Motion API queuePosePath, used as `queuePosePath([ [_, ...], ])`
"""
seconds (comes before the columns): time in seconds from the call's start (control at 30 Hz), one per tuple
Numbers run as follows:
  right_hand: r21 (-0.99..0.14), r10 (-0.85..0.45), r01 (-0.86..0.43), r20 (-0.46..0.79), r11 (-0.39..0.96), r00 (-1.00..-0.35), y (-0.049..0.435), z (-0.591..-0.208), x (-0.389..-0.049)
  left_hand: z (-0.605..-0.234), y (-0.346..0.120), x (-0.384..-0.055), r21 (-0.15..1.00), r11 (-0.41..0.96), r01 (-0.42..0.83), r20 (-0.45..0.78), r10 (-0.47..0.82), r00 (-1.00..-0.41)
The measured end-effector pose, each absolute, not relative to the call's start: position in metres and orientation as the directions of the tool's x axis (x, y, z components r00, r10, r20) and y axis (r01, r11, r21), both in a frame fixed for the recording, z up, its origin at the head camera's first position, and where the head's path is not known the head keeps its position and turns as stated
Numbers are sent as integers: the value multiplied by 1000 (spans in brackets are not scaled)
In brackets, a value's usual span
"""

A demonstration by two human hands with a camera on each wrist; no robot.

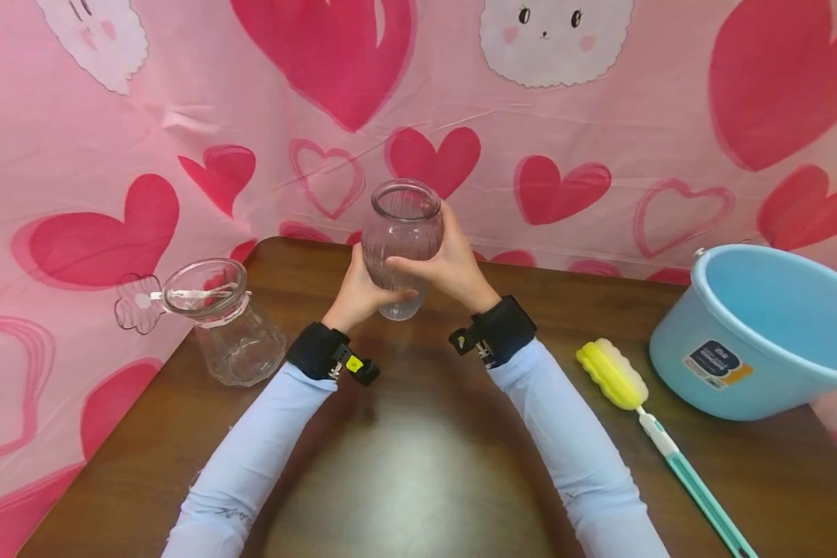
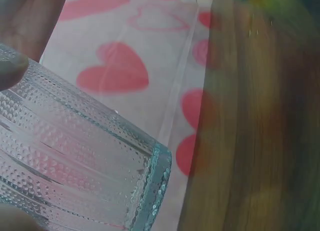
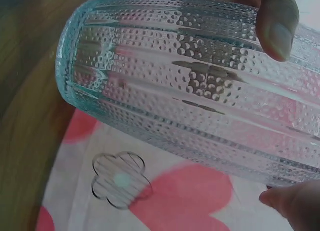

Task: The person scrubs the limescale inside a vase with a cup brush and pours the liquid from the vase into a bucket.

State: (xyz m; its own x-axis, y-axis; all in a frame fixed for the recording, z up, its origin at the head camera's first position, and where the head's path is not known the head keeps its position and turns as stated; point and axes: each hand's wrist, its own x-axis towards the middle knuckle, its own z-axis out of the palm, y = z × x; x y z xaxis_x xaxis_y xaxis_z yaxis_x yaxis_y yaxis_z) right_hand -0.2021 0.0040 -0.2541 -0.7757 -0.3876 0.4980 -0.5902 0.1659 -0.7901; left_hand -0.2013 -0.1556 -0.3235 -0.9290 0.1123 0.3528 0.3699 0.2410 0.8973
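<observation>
A clear glass vase [image 1: 406, 232] with a rounded rim and ribbed, dimpled sides is held up near the table's far edge. My left hand [image 1: 361, 296] grips it low on the left, thumb across the front. Higher on the right side, my right hand [image 1: 455, 262] holds it too, its thumb also lying over the front. In the left wrist view the base of the vase [image 2: 90, 156] shows apart from the wood. The dimpled wall of the vase [image 3: 150, 76] fills much of the right wrist view. Fingers behind the glass are mostly hidden.
At the left edge stands another glass vase [image 1: 240, 353] with a ribbon and a wire flower [image 1: 138, 304] at its neck. To the right lie a yellow-and-white sponge brush [image 1: 614, 376] and a light blue bucket [image 1: 683, 333]. A pink heart-patterned cloth [image 1: 460, 93] rises behind the table.
</observation>
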Motion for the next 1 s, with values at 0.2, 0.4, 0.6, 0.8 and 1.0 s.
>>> queuePosePath([
  [0.2, -805, -427, -580, 483, 127, -764, -20, -262, -216, -318, -172, -194, 907, 211, 365, 365, 41, -930],
  [0.4, -808, -476, -585, 489, 70, -731, -41, -264, -227, -339, -191, -210, 924, 210, 319, 342, -86, -936],
  [0.6, -788, -508, -615, 514, 40, -691, -64, -268, -242, -352, -201, -218, 929, 184, 320, 361, -264, -894],
  [0.8, -805, -498, -592, 494, 48, -713, -90, -289, -263, -365, -209, -227, 924, 210, 318, 377, -377, -846],
  [1.0, -816, -465, -550, 422, 178, -778, -112, -310, -281, -374, -214, -234, 941, 228, 250, 332, -478, -813],
])
